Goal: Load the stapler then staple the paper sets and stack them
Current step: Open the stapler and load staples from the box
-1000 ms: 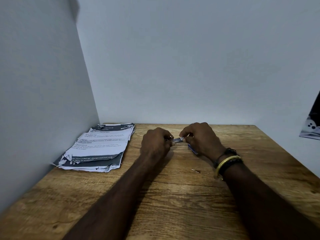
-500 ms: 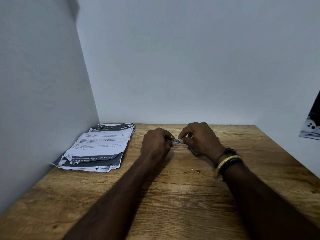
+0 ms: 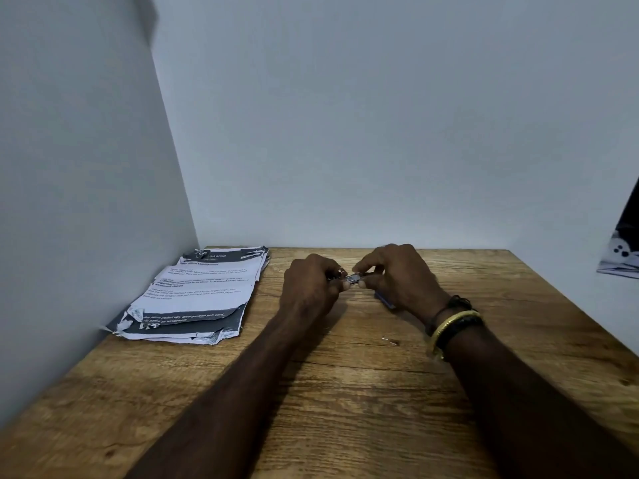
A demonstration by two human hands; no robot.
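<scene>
While loading step looked underway, left hand (image 3: 311,286) grip curled round stapler (image 3: 352,279), right hand (image 3: 401,274) grip pinched its metal end above desk (image 3: 345,392); paper sets (image 3: 200,292) lay left, apart. Next move called for straight, gentle push.

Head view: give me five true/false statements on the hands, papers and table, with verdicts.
1. The left hand and right hand both pinch a small metal piece between them. True.
2. The paper stack has torn, curled near corners. True.
3. The paper stack lies to the right of the hands. False: it lies to their left, against the side wall.
4. The bracelets are on the left wrist. False: they are on the right wrist.
5. A tiny loose bit lies on the table near the right wrist. True.
</scene>
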